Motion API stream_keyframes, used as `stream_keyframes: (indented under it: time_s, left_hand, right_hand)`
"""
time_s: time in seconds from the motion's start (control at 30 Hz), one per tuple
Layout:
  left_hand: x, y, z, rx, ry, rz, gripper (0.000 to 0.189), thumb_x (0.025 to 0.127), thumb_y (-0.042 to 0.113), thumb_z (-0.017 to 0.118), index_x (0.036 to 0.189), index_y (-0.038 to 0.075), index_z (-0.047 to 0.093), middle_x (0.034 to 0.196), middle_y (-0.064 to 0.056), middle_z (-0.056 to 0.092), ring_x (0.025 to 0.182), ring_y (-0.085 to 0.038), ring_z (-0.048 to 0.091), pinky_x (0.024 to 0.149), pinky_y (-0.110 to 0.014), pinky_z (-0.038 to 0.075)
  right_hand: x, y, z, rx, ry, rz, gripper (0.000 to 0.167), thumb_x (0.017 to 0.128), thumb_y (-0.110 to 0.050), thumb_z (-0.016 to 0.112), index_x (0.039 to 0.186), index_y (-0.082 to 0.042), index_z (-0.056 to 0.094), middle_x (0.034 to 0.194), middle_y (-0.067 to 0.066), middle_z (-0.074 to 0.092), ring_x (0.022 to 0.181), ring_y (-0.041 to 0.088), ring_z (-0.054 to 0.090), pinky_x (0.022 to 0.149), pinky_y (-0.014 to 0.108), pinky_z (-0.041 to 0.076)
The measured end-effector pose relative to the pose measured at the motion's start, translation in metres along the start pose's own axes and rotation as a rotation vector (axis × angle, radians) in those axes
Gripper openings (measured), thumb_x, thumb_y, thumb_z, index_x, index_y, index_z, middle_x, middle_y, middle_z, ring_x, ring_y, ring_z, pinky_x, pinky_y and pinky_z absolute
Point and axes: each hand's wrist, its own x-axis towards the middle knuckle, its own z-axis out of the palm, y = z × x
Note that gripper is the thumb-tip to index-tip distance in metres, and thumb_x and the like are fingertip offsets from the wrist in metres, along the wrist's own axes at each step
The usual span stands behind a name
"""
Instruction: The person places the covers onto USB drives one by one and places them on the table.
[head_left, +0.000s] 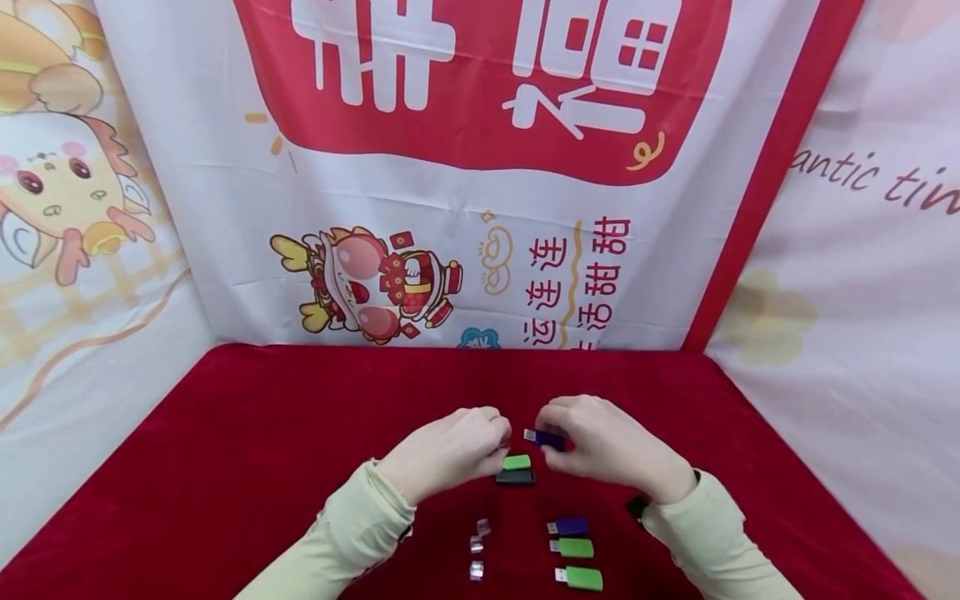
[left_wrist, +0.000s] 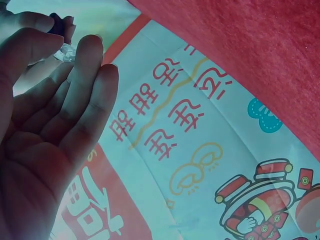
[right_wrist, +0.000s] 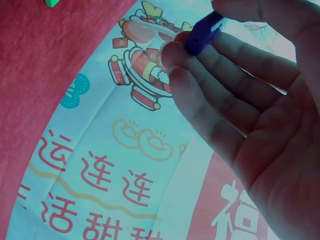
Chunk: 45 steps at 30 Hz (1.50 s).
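Observation:
My right hand (head_left: 603, 442) pinches a purple USB stick (head_left: 552, 439) between thumb and fingers, its metal plug pointing left. Facing it, my left hand (head_left: 450, 450) holds a small clear cap (left_wrist: 65, 53) at its fingertips. A narrow gap separates plug and left fingers in the head view. Just below the hands lie a green USB stick (head_left: 517, 462) and a black one (head_left: 515, 477), side by side, their left ends near my left fingers. The right wrist view shows the purple casing (right_wrist: 204, 36) against my fingertips.
Closer to me, a purple USB stick (head_left: 572, 526) and two green ones, the upper (head_left: 576, 547) and the lower (head_left: 583, 578), form a column, plugs leftward. Left of them lie three clear caps (head_left: 477, 571). A black object (head_left: 637, 507) sits by my right wrist on the red cloth (head_left: 225, 467).

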Motion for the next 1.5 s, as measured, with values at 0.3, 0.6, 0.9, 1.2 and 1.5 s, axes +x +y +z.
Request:
stream_keyframes:
  time_s: [0.3,0.6,0.9,1.2,1.5]
  left_hand:
    - [0.001,0.002,-0.002,0.021,0.006,0.000,0.015,0.088,0.012,0.070,0.078,0.011,0.060,0.070,0.001,0.051,0.060,-0.009,0.053,0.055,-0.013,0.042]
    - [0.001,0.003,0.000,0.013,0.007,-0.008,0.013,0.087,0.012,0.070,0.078,0.011,0.060,0.071,0.001,0.052,0.061,-0.009,0.053,0.055,-0.014,0.042]
    - [0.002,0.004,0.001,0.034,-0.010,-0.011,0.015,0.087,0.013,0.070,0.077,0.011,0.059,0.070,0.001,0.052,0.060,-0.009,0.052,0.054,-0.014,0.041]
    - [0.002,0.006,0.002,0.068,-0.021,-0.009,0.016,0.087,0.013,0.068,0.077,0.011,0.056,0.070,0.001,0.050,0.059,-0.009,0.050,0.053,-0.014,0.040]
    - [0.002,0.006,0.003,0.103,-0.017,0.009,0.015,0.087,0.013,0.068,0.077,0.010,0.057,0.070,0.001,0.050,0.060,-0.009,0.051,0.053,-0.013,0.040]
  right_hand:
    - [0.001,-0.002,-0.001,-0.008,0.029,-0.040,0.014,0.080,-0.014,0.078,0.086,-0.014,0.066,0.077,-0.006,0.059,0.064,0.003,0.050,0.059,0.019,0.046]
    - [0.001,-0.005,0.005,-0.015,0.022,-0.049,0.013,0.080,-0.016,0.078,0.088,-0.015,0.068,0.080,-0.007,0.060,0.067,0.008,0.056,0.063,0.021,0.049]
    - [0.003,-0.007,0.013,-0.023,0.054,-0.110,0.013,0.080,-0.014,0.077,0.087,-0.014,0.066,0.077,-0.008,0.056,0.066,0.006,0.052,0.060,0.018,0.044]
    - [0.004,-0.008,0.015,-0.038,0.055,-0.117,0.013,0.079,-0.012,0.077,0.086,-0.014,0.066,0.075,-0.008,0.054,0.065,0.003,0.048,0.059,0.019,0.043]
    - [0.004,-0.009,0.015,-0.067,0.086,-0.145,0.011,0.078,-0.013,0.077,0.087,-0.013,0.070,0.075,-0.007,0.052,0.064,0.003,0.046,0.058,0.018,0.041]
